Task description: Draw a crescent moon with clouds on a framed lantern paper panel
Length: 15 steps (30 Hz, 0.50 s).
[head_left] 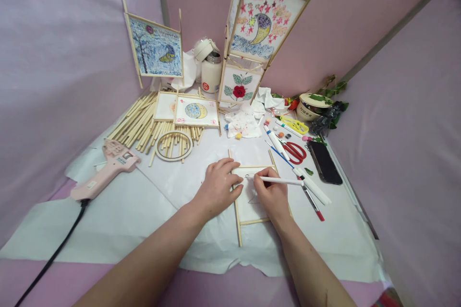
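Observation:
A small wooden-stick frame with white paper lies flat on the covered table, with a few thin dark lines drawn on the paper. My right hand is closed around a white pen, its tip on the upper part of the paper near a small drawn shape. Resting on the frame's upper left edge, my left hand is flat with its fingers apart and holds nothing. Part of the drawing is hidden by my right hand.
Left are a pink glue gun, a tape roll and wooden sticks. Behind stand a tall lantern and a bottle. Right are red scissors, markers and a phone.

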{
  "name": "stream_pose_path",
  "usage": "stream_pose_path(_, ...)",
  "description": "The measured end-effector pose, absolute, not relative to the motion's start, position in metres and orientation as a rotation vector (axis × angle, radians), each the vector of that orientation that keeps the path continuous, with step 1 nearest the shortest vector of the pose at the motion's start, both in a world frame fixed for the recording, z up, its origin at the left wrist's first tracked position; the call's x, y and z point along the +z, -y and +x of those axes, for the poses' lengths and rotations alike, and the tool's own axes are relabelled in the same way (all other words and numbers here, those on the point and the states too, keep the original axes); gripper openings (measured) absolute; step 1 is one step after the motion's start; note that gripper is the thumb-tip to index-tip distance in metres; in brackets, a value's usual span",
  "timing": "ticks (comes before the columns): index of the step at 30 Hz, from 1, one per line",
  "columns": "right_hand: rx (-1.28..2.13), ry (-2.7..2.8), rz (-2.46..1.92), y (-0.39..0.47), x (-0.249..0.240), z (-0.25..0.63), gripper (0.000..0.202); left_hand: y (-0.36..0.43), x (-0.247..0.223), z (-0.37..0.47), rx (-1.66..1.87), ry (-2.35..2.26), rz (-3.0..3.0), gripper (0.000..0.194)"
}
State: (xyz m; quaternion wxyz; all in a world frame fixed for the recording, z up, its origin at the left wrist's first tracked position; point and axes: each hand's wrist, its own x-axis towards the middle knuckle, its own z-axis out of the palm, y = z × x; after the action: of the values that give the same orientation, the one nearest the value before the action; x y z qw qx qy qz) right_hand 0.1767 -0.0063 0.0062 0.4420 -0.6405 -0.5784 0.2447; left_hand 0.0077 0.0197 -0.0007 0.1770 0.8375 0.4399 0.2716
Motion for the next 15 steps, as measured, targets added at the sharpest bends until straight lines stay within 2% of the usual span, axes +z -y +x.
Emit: stream_pose_path(15, 0.675, 1.487, -1.561, 0.0066, 0.0083, 0.1760, 0.013, -0.0198, 0.0001, 0.0079, 0.778, -1.249, 2.368, 0.013)
